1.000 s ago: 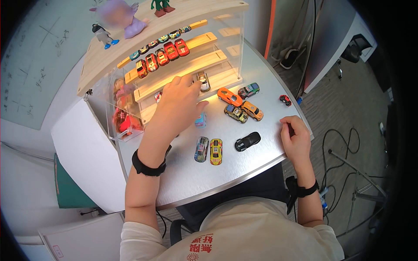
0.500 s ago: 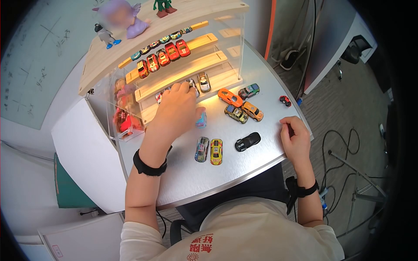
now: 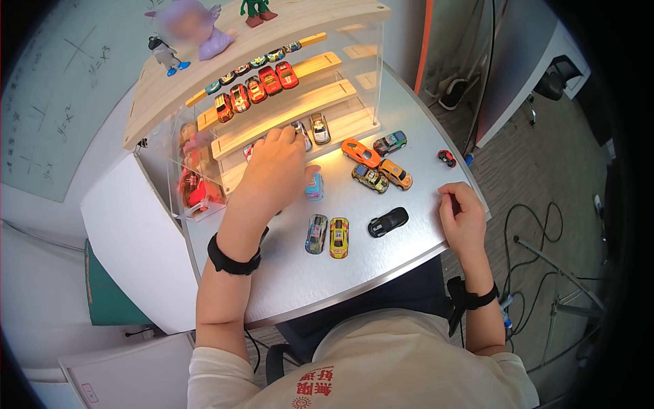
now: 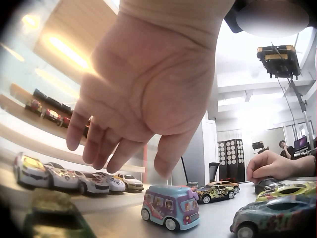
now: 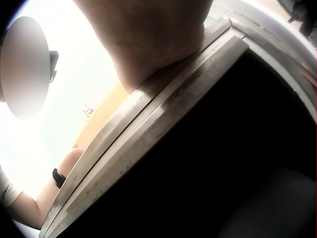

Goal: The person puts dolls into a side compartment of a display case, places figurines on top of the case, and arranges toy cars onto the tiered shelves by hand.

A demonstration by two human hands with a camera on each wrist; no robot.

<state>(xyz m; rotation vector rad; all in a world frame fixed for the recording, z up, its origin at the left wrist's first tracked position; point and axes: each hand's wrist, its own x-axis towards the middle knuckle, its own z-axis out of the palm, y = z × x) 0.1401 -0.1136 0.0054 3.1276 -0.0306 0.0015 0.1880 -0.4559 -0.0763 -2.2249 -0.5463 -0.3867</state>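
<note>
In the head view, the left hand (image 3: 274, 172) reaches over the lowest tier of the wooden display shelf (image 3: 286, 119). Its fingers hang loosely bent beside a row of white toy cars (image 3: 319, 128), partly covered by the hand. The palm (image 4: 148, 84) looks empty in the left wrist view, above and behind a blue and purple toy bus (image 4: 171, 207); whether a fingertip touches a car is unclear. Loosely curled, the right hand (image 3: 464, 219) rests by the table's right edge and holds nothing visible.
Orange (image 3: 360, 152), green, camouflage and yellow-orange cars cluster right of the shelf. A black car (image 3: 387, 222), a yellow car (image 3: 338, 238) and a grey-blue car (image 3: 316, 234) lie nearer the person. Red cars (image 3: 270, 80) line an upper tier; figurines (image 3: 167, 56) stand on top.
Over the last second the left hand has moved slightly left along the lowest tier, uncovering more of the white cars at its right. The right hand has stayed put.
</note>
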